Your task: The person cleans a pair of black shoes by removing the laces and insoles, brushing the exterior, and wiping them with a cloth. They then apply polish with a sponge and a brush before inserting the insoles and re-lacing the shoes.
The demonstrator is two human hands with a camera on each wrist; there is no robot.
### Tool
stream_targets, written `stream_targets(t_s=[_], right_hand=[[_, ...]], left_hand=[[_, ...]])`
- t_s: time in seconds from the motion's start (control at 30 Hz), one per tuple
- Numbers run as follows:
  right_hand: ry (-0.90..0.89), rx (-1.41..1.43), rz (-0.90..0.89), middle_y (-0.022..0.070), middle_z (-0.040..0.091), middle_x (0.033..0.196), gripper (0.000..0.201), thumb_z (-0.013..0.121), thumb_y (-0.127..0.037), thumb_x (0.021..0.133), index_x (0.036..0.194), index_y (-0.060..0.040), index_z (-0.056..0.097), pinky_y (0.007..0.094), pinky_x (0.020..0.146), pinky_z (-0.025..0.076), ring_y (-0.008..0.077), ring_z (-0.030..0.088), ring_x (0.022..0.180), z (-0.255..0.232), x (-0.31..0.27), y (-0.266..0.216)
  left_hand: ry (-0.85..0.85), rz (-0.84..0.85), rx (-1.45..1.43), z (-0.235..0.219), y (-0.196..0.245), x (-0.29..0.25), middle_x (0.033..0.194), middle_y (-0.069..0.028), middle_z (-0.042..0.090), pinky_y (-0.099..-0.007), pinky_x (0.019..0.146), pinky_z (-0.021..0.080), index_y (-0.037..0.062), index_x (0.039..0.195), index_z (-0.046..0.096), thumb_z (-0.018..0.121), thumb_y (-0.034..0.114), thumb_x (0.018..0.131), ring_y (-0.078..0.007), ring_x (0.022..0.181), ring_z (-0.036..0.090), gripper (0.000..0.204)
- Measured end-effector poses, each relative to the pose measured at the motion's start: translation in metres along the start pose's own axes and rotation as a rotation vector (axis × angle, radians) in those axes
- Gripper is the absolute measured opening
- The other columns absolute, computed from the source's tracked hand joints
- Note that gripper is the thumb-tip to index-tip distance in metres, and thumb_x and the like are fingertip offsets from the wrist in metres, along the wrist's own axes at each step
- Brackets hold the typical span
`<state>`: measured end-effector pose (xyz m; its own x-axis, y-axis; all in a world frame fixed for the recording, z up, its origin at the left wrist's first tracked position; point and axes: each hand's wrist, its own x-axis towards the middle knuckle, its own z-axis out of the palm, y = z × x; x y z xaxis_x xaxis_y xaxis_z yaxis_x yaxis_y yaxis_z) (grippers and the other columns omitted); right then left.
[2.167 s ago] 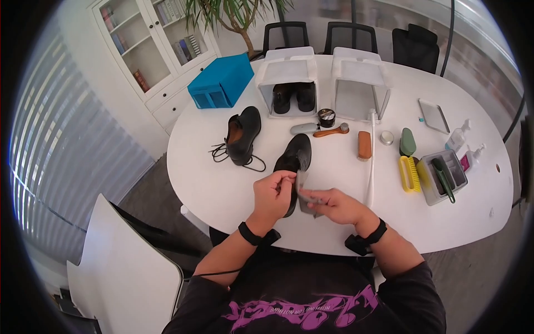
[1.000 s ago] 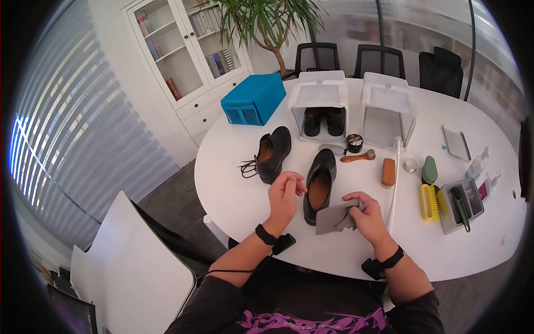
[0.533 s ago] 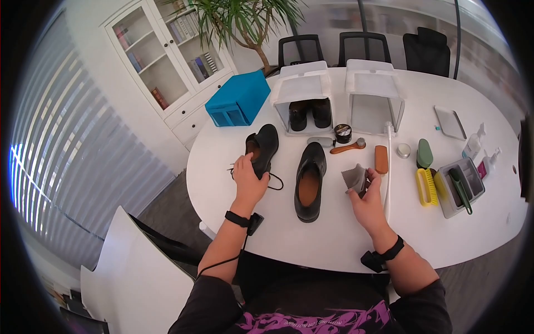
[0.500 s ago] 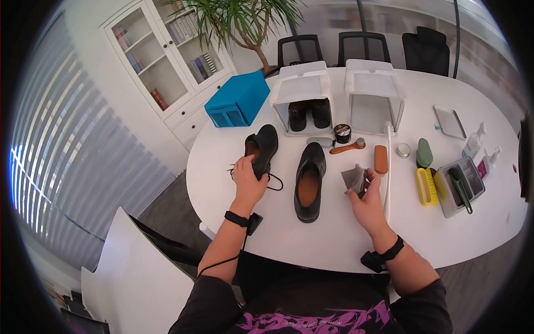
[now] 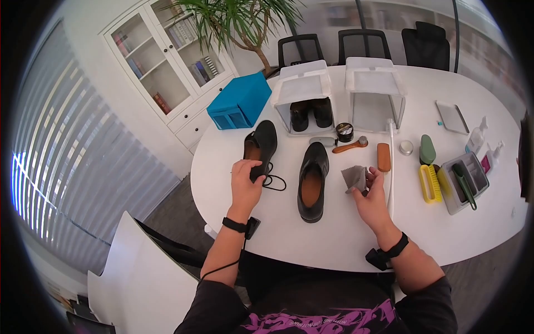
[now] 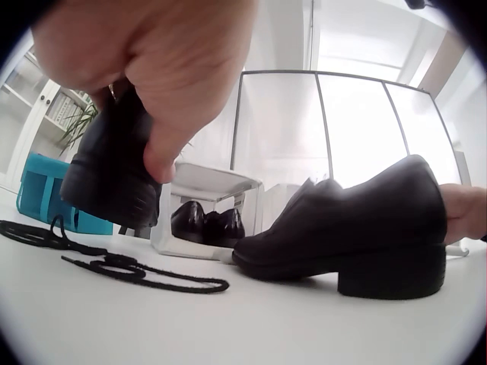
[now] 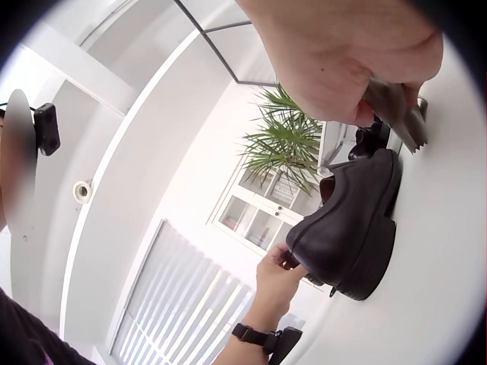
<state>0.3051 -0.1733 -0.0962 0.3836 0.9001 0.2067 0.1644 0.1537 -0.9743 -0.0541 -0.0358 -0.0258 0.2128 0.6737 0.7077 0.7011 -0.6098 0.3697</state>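
My left hand grips the heel end of a black leather shoe at the table's left. In the left wrist view that shoe's heel hangs over its loose black laces, my thumb on its side. A second black shoe, tan inside, stands upright in front of me with its toe pointing away. To its right, my right hand pinches a grey cloth with zigzag edges. The right wrist view shows the cloth bunched between fingers and thumb.
Behind stand a blue box, a white box holding black shoes, and another white box. A polish tin, wooden-handled brush, brown block brush, long white brush, yellow brush and grey caddy lie rightward.
My left hand has left the middle shoe and taken hold of the left shoe's heel. My right hand has moved right, away from the middle shoe, with the grey cloth.
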Motion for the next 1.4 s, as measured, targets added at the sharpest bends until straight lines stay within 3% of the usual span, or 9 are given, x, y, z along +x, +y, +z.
stream_targets(t_s=[0.3,0.4,0.53,0.67,0.83,1.0,1.13,1.2,1.4], right_hand=[[-0.311,-0.128,0.139,0.0244,0.063,0.145,0.064,0.078,-0.009,0.100,0.156,0.0056,0.051,0.0402,0.106,0.058,0.0292,0.068,0.123,-0.005,-0.011,-0.034],[-0.235,-0.297,-0.135,0.0255,0.061,0.153,0.066,0.084,-0.021,0.102,0.156,0.0042,0.055,0.0434,0.115,0.054,0.0390,0.066,0.136,0.004,-0.022,-0.040],[-0.088,-0.212,-0.391,0.0230,0.059,0.160,0.067,0.083,-0.026,0.105,0.159,0.0022,0.054,0.0464,0.125,0.046,0.0351,0.058,0.147,0.003,-0.013,-0.038],[-0.310,0.192,-0.288,0.0113,0.062,0.149,0.081,0.083,-0.033,0.106,0.170,-0.0028,0.044,0.0381,0.114,0.051,0.0217,0.062,0.126,-0.010,-0.007,-0.039],[-0.495,0.690,-0.249,0.0120,0.057,0.151,0.109,0.087,-0.051,0.102,0.179,-0.0055,0.024,0.0346,0.096,0.057,0.0195,0.065,0.116,-0.006,-0.011,-0.025],[-0.210,0.517,-0.113,0.0122,0.054,0.163,0.073,0.074,-0.033,0.113,0.169,-0.0028,0.037,0.0401,0.130,0.040,0.0211,0.051,0.150,-0.010,-0.009,-0.037],[-0.161,0.622,-0.033,0.0125,0.056,0.160,0.071,0.074,-0.032,0.113,0.168,-0.0021,0.039,0.0393,0.128,0.042,0.0210,0.053,0.148,-0.013,-0.004,-0.027],[-0.130,0.585,0.217,0.0127,0.057,0.158,0.069,0.074,-0.033,0.113,0.165,-0.0012,0.040,0.0377,0.126,0.043,0.0212,0.056,0.145,-0.019,-0.005,-0.031],[-0.165,0.551,0.063,0.0145,0.060,0.153,0.073,0.080,-0.028,0.109,0.161,0.0054,0.041,0.0375,0.125,0.045,0.0208,0.058,0.142,-0.004,-0.013,-0.049]], left_hand=[[0.149,0.067,-0.059,-0.070,0.063,-0.019,0.119,-0.0132,0.075,-0.0544,0.128,0.050,0.0047,0.115,0.078,0.099,-0.004,0.076,-0.0337,0.118,0.072,0.046],[0.201,0.087,-0.147,-0.079,0.082,-0.031,0.115,-0.0126,0.075,-0.0648,0.135,0.042,0.0049,0.111,0.075,0.102,-0.003,0.074,-0.0303,0.120,0.074,0.046],[0.137,0.199,-0.188,-0.088,0.114,-0.041,0.111,-0.0114,0.077,-0.0657,0.132,0.045,0.0056,0.108,0.077,0.105,0.000,0.074,-0.0306,0.118,0.076,0.044],[0.047,0.419,-0.231,-0.082,0.150,-0.035,0.108,-0.0081,0.078,-0.0641,0.127,0.051,0.0107,0.099,0.083,0.108,0.004,0.071,-0.0305,0.113,0.079,0.038],[-0.088,0.597,-0.300,-0.038,0.190,-0.022,0.109,-0.0030,0.078,-0.0541,0.117,0.057,0.0136,0.106,0.086,0.101,0.007,0.079,-0.0258,0.116,0.078,0.031],[-0.192,0.700,-0.300,0.001,0.199,-0.031,0.112,-0.0046,0.077,-0.0501,0.121,0.057,0.0108,0.112,0.086,0.095,0.005,0.084,-0.0250,0.121,0.076,0.030],[-0.272,0.607,-0.371,0.005,0.200,-0.032,0.121,-0.0082,0.078,-0.0524,0.124,0.056,0.0082,0.123,0.084,0.095,0.004,0.086,-0.0283,0.125,0.076,0.039],[-0.303,0.532,-0.418,0.002,0.192,-0.033,0.132,-0.0125,0.078,-0.0545,0.126,0.055,0.0054,0.134,0.081,0.095,0.003,0.087,-0.0317,0.131,0.075,0.050],[-0.419,0.609,-0.388,0.000,0.177,-0.035,0.142,-0.0151,0.077,-0.0543,0.125,0.056,0.0030,0.143,0.074,0.098,0.004,0.083,-0.0353,0.140,0.071,0.064]])
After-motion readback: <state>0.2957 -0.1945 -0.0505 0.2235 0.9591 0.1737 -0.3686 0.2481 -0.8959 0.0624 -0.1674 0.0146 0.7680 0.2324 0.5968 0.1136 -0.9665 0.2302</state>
